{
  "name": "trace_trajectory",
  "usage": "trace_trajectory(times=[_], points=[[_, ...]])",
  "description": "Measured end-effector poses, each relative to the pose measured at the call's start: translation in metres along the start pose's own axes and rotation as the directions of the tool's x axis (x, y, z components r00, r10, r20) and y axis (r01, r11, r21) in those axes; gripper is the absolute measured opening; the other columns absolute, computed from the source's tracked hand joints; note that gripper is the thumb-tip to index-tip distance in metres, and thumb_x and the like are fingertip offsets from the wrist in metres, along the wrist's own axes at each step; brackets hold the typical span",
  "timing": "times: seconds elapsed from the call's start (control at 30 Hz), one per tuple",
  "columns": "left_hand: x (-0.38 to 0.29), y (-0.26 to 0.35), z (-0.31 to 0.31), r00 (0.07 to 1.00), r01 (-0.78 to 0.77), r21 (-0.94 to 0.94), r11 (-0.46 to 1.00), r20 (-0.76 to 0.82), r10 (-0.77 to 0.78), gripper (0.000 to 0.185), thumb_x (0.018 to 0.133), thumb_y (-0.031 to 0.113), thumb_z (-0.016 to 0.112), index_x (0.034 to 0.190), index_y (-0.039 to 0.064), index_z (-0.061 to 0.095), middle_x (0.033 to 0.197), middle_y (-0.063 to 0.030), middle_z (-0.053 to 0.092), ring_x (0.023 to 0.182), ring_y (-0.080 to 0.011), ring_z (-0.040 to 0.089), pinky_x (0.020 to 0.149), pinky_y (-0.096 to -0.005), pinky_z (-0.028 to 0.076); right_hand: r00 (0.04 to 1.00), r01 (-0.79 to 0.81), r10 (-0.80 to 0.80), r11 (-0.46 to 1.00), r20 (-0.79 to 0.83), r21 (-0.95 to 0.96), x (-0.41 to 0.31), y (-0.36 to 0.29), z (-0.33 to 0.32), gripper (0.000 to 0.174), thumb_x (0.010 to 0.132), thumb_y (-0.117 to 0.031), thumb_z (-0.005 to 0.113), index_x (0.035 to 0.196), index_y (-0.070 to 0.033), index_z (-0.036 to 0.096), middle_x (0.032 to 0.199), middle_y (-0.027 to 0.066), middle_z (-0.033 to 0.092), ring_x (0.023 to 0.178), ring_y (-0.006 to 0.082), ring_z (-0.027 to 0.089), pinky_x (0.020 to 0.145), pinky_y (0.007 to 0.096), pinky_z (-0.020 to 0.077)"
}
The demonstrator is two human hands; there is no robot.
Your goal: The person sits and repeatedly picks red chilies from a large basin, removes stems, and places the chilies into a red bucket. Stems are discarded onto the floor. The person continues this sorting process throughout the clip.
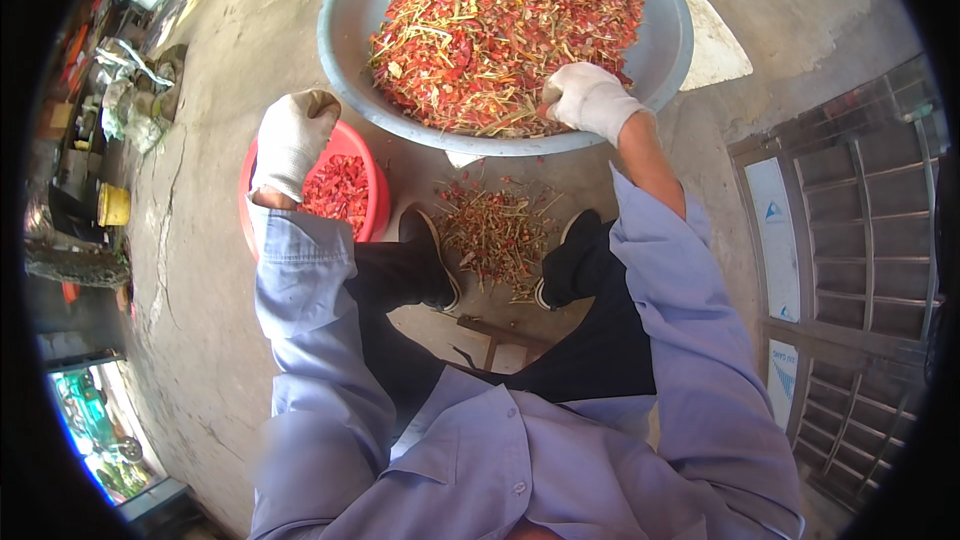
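A wide blue-grey basin (667, 52) holds a heap of crushed dried red chili peppers (502, 37) mixed with pale stems. My right hand (592, 101), in a white knit glove, rests at the heap's near right edge, its fingers curled among the pieces. Whether they pinch a piece is unclear. Above a smaller red plastic tub (381, 199) is my left hand (296, 135), gloved the same way, with its fingers curled in. What may be inside them is hidden. Red chili pieces (341, 191) lie in that tub, partly covered by the left hand and sleeve.
Between my shoes lies a pile of stems and chili scraps (499, 236) on the concrete floor (202, 255). A metal-barred door or gate (862, 240) stands at right. Plastic bags (135, 97) and a yellow bucket (114, 205) sit far left.
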State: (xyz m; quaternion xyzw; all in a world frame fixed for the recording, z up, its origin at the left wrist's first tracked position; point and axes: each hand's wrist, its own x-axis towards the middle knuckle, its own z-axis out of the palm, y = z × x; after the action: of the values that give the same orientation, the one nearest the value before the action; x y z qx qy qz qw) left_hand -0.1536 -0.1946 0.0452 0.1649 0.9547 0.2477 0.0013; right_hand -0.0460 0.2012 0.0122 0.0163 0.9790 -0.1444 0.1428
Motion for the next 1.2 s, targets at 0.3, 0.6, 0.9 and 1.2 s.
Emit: trace_trajectory(times=[0.3, 0.6, 0.9, 1.2], points=[[-0.002, 0.019, 0.001, 0.995, -0.081, -0.087, 0.993, -0.07, 0.075, 0.021, 0.095, 0.02, 0.072, 0.109, 0.005, 0.08, 0.094, -0.0177, 0.078, 0.088, -0.0289, 0.078, 0.082, -0.037, 0.058, 0.996, 0.021, 0.014, 0.923, -0.089, 0.383, -0.009, 0.005, -0.017, 0.038, 0.096, -0.028, 0.078, 0.124, -0.003, 0.077, 0.084, 0.0132, 0.076, 0.068, 0.0201, 0.069, 0.068, 0.0365, 0.0559], [-0.024, 0.113, 0.039, 0.953, -0.276, -0.43, 0.859, -0.007, 0.303, 0.029, 0.099, 0.016, 0.077, 0.122, 0.0, 0.076, 0.1, -0.0067, 0.08, 0.089, -0.0096, 0.071, 0.084, -0.028, 0.058, 0.983, 0.171, -0.086, 0.762, -0.165, 0.624, -0.009, -0.021, -0.006, 0.036, 0.097, -0.022, 0.078, 0.123, 0.003, 0.075, 0.091, 0.0134, 0.079, 0.071, 0.0159, 0.07, 0.068, 0.0341, 0.0558], [-0.033, 0.141, 0.047, 0.946, -0.221, -0.432, 0.875, 0.124, 0.301, 0.02, 0.098, 0.013, 0.075, 0.115, 0.004, 0.077, 0.091, -0.0099, 0.078, 0.082, -0.0156, 0.071, 0.079, -0.0325, 0.057, 0.95, 0.311, -0.223, 0.658, -0.217, 0.686, -0.018, -0.053, -0.006, 0.023, 0.096, -0.009, 0.073, 0.114, 0.005, 0.075, 0.086, 0.0077, 0.076, 0.076, 0.0077, 0.064, 0.07, 0.0318, 0.0539], [-0.014, 0.053, 0.002, 0.986, -0.165, -0.171, 0.971, -0.055, 0.158, 0.017, 0.096, 0.023, 0.072, 0.1, 0.011, 0.082, 0.088, -0.0142, 0.078, 0.082, -0.0278, 0.076, 0.079, -0.0377, 0.058, 0.976, 0.206, -0.066, 0.599, -0.209, 0.774, -0.015, -0.051, -0.01, 0.02, 0.102, -0.009, 0.071, 0.118, 0.002, 0.076, 0.095, 0.0044, 0.078, 0.084, 0.0086, 0.069, 0.077, 0.0284, 0.0569]])
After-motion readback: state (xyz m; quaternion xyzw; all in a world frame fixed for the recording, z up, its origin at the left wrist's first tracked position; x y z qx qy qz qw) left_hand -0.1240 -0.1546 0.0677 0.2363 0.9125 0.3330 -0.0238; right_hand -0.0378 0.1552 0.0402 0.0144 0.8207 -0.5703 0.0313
